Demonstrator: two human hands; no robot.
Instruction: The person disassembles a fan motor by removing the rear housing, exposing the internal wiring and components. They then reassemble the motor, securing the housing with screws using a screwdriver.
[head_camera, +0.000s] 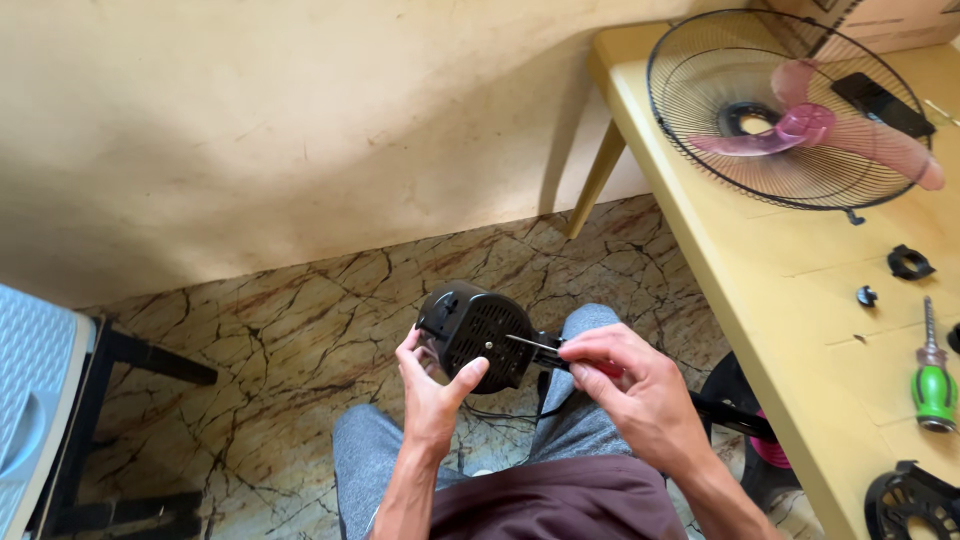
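Now: left hand (432, 385) fingers grip black motor housing (476, 334); right hand (625, 385) fingers pinch screwdriver (548, 350), tip on housing.

Left hand (432, 390) cupped, thumb outstretched; right hand (625, 385) with fingers (590, 345) pinched tight

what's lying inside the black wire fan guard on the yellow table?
A translucent pink fan blade lies in the black wire fan guard, beside a flat black rectangular object. The yellow table shows through; under the blade hub is hidden.
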